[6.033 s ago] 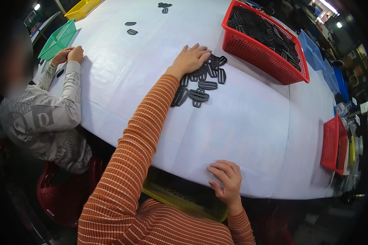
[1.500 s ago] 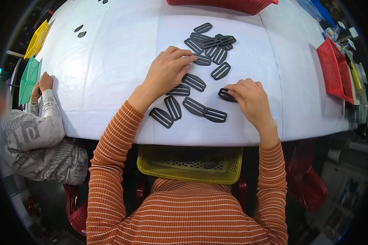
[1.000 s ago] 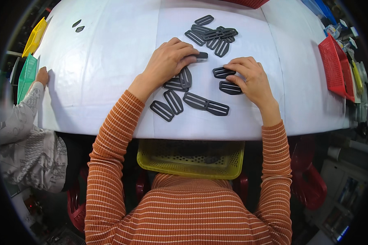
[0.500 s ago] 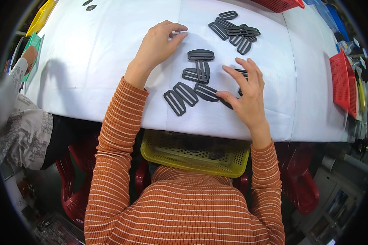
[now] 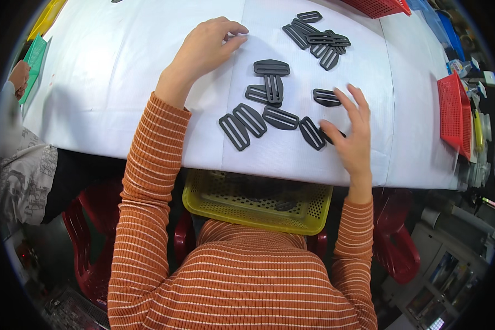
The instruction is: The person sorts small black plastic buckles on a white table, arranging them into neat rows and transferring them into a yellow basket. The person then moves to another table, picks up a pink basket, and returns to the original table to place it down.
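My left hand point(image 5: 208, 47) hovers over the white table point(image 5: 121, 93), thumb and forefinger apart with nothing between them. To its right lies a black plastic slide buckle point(image 5: 271, 67), above two overlapping buckles. Nearer the front edge, a slanted pair of buckles point(image 5: 249, 120) lies side by side, with another buckle point(image 5: 281, 117) to their right. My right hand point(image 5: 355, 135) is open, fingers spread. Its thumb partly covers one dark buckle; whether it touches it I cannot tell. Beside that hand lie a tilted buckle point(image 5: 312, 133) and a separate one point(image 5: 327, 98).
A loose pile of black buckles point(image 5: 320, 39) lies farther back. A yellow perforated basket point(image 5: 247, 219) with dark pieces inside sits below the table edge, before my body. Red baskets point(image 5: 455, 114) stand at the right and far edge. At the left, another person's hand point(image 5: 20, 77) is by a green tray point(image 5: 36, 60).
My right hand has moved right, its fingers spread, uncovering the tilted buckle and most of the separate one. My left hand stays empty, slightly farther up and left in view.
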A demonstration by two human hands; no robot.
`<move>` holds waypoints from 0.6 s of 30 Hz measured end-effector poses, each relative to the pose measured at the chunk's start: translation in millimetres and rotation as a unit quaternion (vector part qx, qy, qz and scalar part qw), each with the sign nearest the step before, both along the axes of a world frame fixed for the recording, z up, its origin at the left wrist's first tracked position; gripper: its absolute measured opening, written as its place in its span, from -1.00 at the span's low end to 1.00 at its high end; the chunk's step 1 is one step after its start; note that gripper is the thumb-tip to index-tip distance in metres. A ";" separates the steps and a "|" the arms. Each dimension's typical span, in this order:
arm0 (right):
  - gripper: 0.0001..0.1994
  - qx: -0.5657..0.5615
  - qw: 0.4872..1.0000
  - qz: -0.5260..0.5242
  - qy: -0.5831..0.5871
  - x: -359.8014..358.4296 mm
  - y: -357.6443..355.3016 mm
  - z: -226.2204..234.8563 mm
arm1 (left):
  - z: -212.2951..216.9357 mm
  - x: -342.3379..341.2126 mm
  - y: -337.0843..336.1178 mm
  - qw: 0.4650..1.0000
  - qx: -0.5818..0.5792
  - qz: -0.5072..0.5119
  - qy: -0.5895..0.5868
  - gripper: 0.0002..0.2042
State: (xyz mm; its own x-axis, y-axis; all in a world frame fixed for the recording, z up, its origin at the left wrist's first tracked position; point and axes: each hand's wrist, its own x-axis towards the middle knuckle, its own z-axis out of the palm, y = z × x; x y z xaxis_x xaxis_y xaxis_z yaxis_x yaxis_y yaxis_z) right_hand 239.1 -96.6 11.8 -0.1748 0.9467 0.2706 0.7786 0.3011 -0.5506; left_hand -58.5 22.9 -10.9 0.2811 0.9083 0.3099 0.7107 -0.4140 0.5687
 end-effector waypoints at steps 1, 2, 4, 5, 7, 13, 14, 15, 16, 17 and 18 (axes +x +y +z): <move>-0.43 0.018 1.000 0.013 -0.011 -11.7 3.7 -2.1 | 0.1 0.9 0.8 1.000 0.000 -0.001 0.004 -0.79; -0.40 0.035 0.999 0.026 -0.022 -23.6 8.3 -4.4 | -1.6 1.4 1.6 1.000 0.000 -0.003 0.008 -0.79; -0.36 0.056 0.997 0.033 -0.037 -51.7 22.8 -2.8 | -7.0 -2.8 6.2 1.000 0.000 0.000 -0.009 -0.79; -0.34 0.067 0.996 0.036 -0.042 -59.6 30.5 -4.1 | -10.1 -6.1 9.0 1.000 0.001 0.002 -0.014 -0.79; -0.33 0.081 0.992 0.044 -0.091 -61.3 43.9 -8.7 | -15.8 -10.6 14.3 0.999 -0.017 -0.003 -0.050 -0.79; -0.40 0.026 0.999 -0.004 -0.041 2.2 49.9 4.1 | -15.0 -12.7 13.5 0.997 -0.045 0.003 -0.062 -0.78; -0.44 0.010 1.000 -0.003 -0.005 18.1 45.1 1.5 | -14.2 -13.1 13.2 0.998 -0.037 -0.001 -0.051 -0.78; -0.48 -0.007 1.000 -0.007 0.029 29.7 38.0 -0.6 | -12.9 -11.2 14.3 0.998 -0.036 -0.004 -0.048 -0.78; -0.51 -0.010 1.000 -0.002 0.025 34.9 32.3 -5.3 | -11.9 -10.9 14.7 0.999 -0.034 -0.003 -0.042 -0.78; -0.54 -0.012 1.000 0.003 0.021 39.0 26.4 -10.3 | -11.8 -10.6 14.7 0.999 -0.033 -0.002 -0.037 -0.79; -0.57 -0.014 1.000 0.007 0.017 41.6 22.3 -12.7 | -11.6 -10.3 14.7 0.999 -0.036 0.002 -0.040 -0.79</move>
